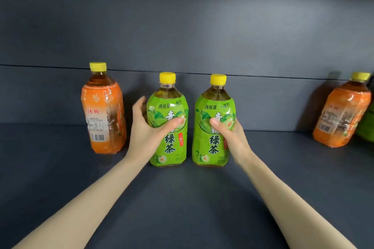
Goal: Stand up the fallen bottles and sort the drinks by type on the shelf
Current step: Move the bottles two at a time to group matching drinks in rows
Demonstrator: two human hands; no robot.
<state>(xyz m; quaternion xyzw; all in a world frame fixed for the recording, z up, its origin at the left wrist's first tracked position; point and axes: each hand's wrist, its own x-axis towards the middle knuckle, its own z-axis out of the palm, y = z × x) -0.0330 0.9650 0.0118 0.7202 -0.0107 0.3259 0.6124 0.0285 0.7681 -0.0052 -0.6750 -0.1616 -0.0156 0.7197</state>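
Dark grey shelf [182, 198] fills the frame. At centre, 2 green tea bottles stand upright on it, close together but apart. Your left hand [145, 129] wraps the left green bottle [172, 147], thumb across its label. Your right hand [232, 133] grips the right green bottle [212, 147]. At centre left stands the upright orange bottle [103, 111]. At the right edge the leaning orange bottle [342, 117] appears tilted, though the wide lens may exaggerate this, beside a cut-off green object [367, 125].

Step in hand, as judged: grouping the green pair. Next, release both, then reach to the right edge, straighten the leaning orange bottle and set it beside its match.
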